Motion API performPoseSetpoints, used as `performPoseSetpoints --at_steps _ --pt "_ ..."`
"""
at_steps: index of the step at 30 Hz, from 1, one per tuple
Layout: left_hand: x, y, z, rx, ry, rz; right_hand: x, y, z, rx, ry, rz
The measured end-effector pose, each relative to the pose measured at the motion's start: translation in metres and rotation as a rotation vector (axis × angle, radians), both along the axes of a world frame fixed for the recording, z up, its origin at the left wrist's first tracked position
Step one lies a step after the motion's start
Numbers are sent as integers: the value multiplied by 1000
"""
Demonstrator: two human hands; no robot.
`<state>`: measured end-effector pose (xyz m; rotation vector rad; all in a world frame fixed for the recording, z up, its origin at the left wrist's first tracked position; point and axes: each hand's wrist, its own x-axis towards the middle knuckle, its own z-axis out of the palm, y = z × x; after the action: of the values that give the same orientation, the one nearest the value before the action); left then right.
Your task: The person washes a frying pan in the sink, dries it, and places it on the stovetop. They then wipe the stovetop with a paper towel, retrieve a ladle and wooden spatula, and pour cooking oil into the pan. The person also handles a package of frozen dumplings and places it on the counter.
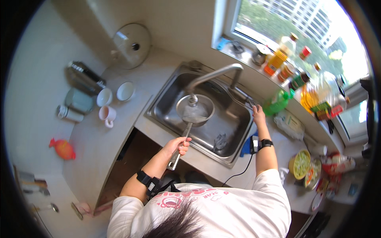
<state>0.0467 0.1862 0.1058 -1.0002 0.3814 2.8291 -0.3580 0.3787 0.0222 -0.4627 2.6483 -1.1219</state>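
Note:
My left hand (pixel 177 145) grips the long handle of a round metal pan (pixel 203 117), a small saucepan or large ladle. Its bowl is over the stainless steel sink (pixel 205 139), right below the spout of the metal faucet (pixel 216 72). Clear liquid, apparently water, lies in the bowl. My right hand (pixel 259 115) reaches across the sink's right rim, its fingertips on the faucet lever (pixel 251 102); slight blur hides the exact finger contact. A crumpled translucent scrap (pixel 220 142) rests on the sink floor.
Left of the sink stand white cups (pixel 125 91), a pink mug (pixel 107 113), a thermos (pixel 86 76) and a glass lid (pixel 132 46). Bottles (pixel 276 61) line the windowsill. A green bottle (pixel 276 102), a blue cloth (pixel 246 145), a black cable (pixel 245 169) and food bowls (pixel 300 163) are rightward.

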Motion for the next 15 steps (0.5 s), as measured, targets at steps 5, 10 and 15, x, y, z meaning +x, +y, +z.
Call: performPoseSetpoints --at_steps 5,10,15 --pt "-3 -3 3 31 -41 -9 102 88 0 376 -20 -80" --pt "-5 -5 5 90 -20 -50 131 110 -34 492 -6 -199" --pt "-2 -3 3 92 -17 -60 83 98 -57 423 194 -152"
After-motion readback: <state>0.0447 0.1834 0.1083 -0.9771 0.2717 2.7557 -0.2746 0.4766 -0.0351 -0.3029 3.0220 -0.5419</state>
